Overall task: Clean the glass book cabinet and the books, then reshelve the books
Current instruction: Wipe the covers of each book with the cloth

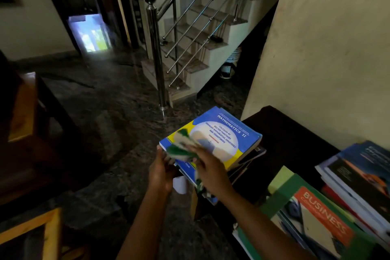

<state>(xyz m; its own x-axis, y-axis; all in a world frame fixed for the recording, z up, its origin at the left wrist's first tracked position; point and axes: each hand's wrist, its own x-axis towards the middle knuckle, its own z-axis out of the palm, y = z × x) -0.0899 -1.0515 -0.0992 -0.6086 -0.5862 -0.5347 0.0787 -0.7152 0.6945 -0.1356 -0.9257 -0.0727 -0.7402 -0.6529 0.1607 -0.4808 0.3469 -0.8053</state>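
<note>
A thick blue and yellow book (228, 135) titled Mathematics II is held out over the floor, cover up. My left hand (161, 170) grips its near left corner from below. My right hand (207, 164) holds a green and white cloth (182, 143) bunched against the cover's near part; the cloth is blurred. More books sit under the blue one, partly hidden by my right hand.
Stacks of books (358, 177), one with an orange Business cover (322, 215), lie on a dark surface (285, 133) at the right by a cream wall. A steel stair railing (155, 48) stands ahead. Wooden furniture (23, 107) lines the left. The floor is dark stone.
</note>
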